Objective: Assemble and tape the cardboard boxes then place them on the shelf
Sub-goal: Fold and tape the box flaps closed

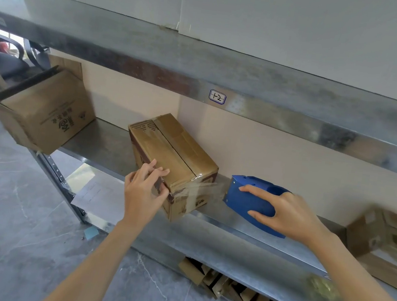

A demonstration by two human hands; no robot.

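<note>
A small cardboard box (174,152) lies on the metal shelf (233,220), its near corner jutting past the front edge. Clear tape runs along its top seam and stretches from its near end to a blue tape dispenser (249,200). My left hand (143,188) presses flat fingers against the box's near left corner. My right hand (282,214) grips the blue dispenser just to the right of the box, a strip of clear tape (209,188) taut between them.
A larger open cardboard box (46,112) lies tilted at the shelf's left end. Another box (383,237) sits at the right. Folded cardboard pieces (244,295) lie under the shelf. An upper shelf beam (201,85) overhangs. Office chairs stand at the left.
</note>
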